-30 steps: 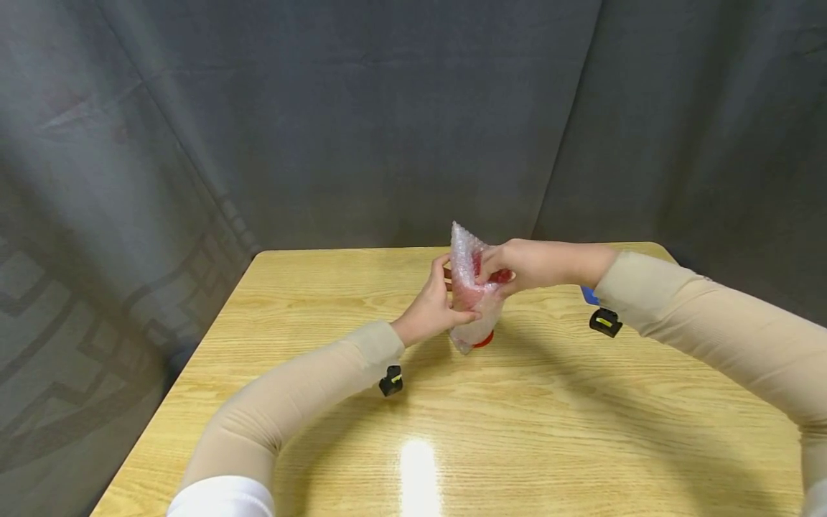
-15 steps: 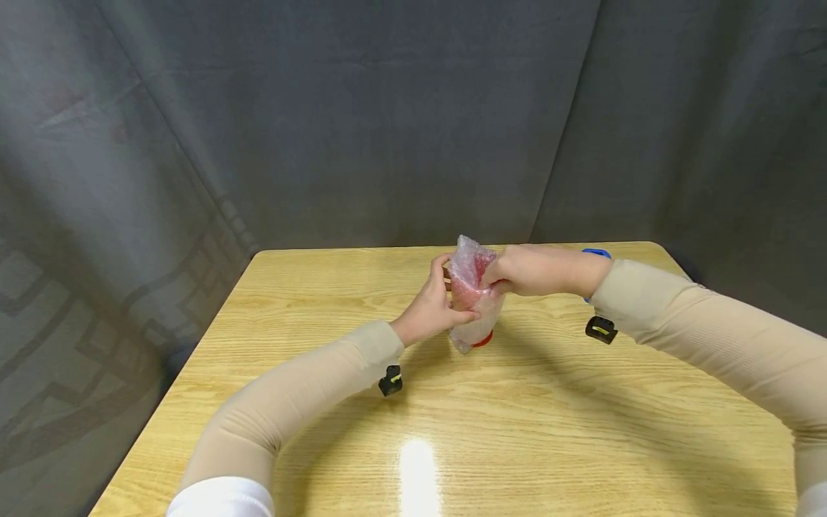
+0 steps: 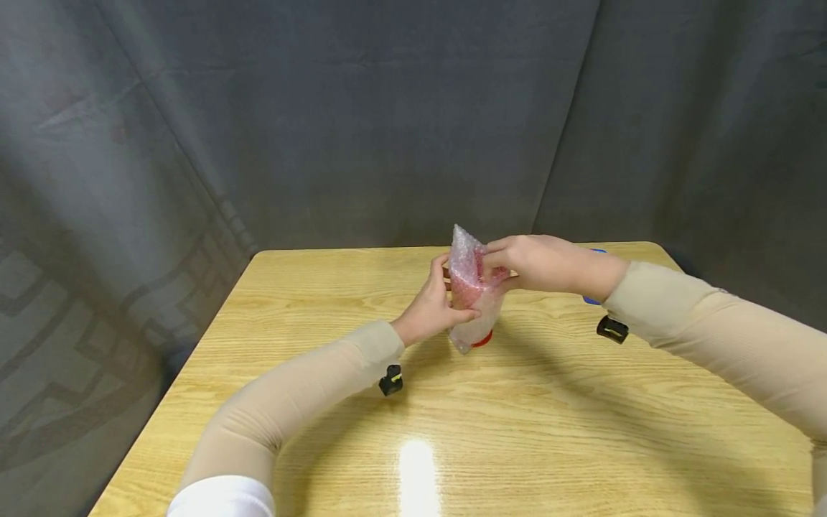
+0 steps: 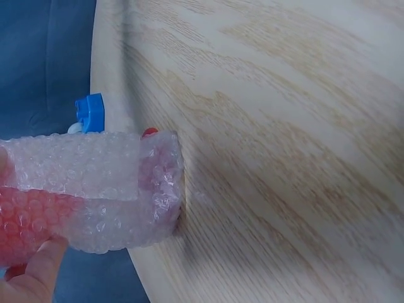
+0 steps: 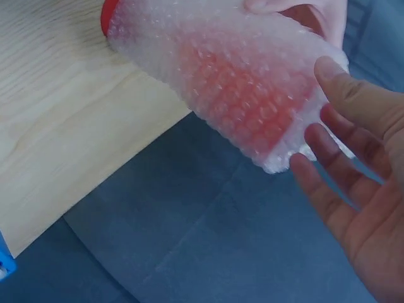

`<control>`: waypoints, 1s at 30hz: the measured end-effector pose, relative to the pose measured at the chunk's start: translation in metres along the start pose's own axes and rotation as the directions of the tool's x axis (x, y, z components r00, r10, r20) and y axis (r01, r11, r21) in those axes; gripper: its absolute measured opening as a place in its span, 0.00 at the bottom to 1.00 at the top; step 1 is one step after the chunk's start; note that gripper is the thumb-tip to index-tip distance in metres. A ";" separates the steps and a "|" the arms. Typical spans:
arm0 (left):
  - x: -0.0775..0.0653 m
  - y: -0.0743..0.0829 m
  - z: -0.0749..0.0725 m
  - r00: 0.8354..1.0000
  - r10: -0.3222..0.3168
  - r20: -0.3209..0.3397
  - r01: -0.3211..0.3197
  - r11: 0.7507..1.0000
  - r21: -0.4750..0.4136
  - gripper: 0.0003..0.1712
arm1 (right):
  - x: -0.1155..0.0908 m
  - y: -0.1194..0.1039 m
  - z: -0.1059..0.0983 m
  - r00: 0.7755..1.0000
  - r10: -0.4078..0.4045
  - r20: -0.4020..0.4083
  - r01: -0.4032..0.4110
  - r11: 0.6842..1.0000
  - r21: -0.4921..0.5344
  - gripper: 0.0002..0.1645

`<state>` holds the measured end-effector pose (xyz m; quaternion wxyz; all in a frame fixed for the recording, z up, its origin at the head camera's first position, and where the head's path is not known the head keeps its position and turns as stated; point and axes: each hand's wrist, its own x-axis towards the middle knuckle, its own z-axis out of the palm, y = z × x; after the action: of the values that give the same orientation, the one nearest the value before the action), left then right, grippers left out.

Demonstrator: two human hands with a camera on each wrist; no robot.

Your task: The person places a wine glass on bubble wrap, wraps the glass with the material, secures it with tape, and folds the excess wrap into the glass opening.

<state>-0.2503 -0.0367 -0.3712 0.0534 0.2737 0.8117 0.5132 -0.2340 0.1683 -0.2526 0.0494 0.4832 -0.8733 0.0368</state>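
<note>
Above the table, slightly right of centre in the head view, a bubble-wrap sleeve (image 3: 477, 316) surrounds something red, whose kind I cannot tell. A red edge (image 3: 483, 339) shows at its lower end. My left hand (image 3: 431, 305) grips the sleeve from the left side, thumb across its front. At the upper end, my right hand (image 3: 539, 260) has its fingers spread by the wrap's edge. In the right wrist view the thumb (image 5: 353, 95) overlaps the end of the wrap; whether it touches cannot be told. The other fingers hold nothing there.
A blue object (image 4: 92, 112) stands near the table's far edge, mostly hidden behind the right forearm in the head view. The wooden table (image 3: 549, 431) spreads beneath both arms. Dark grey curtains (image 3: 388, 129) hang behind it and to the left.
Half a second ago my right hand pressed the wrap's upper end down with curled fingers. It has since drawn back up and right, fingers spreading, and the wrap's corner has risen. The left hand stays put.
</note>
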 end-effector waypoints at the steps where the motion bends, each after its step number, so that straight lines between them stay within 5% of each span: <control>1: 0.000 0.000 0.000 1.000 0.001 -0.002 -0.001 1.000 0.002 0.58 | 0.000 0.000 -0.002 1.000 0.000 0.005 0.000 1.000 0.008 0.14; 7: 0.001 0.001 -0.002 1.000 -0.012 -0.011 0.012 1.000 0.011 0.59 | 0.000 0.001 -0.005 1.000 -0.001 0.031 -0.002 0.996 0.089 0.13; 22: 0.002 0.001 -0.003 0.999 -0.034 -0.005 0.034 0.999 0.014 0.60 | 0.001 0.009 0.006 0.999 0.035 0.021 -0.037 0.993 0.111 0.06; 30: 0.002 0.002 -0.002 0.998 -0.056 -0.010 0.056 0.998 -0.013 0.60 | -0.005 -0.001 0.009 0.996 0.083 -0.035 -0.082 0.996 0.027 0.14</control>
<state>-0.2519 -0.0362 -0.3682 0.0653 0.2477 0.8162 0.5179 -0.2307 0.1710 -0.2616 0.0576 0.4465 -0.8910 0.0585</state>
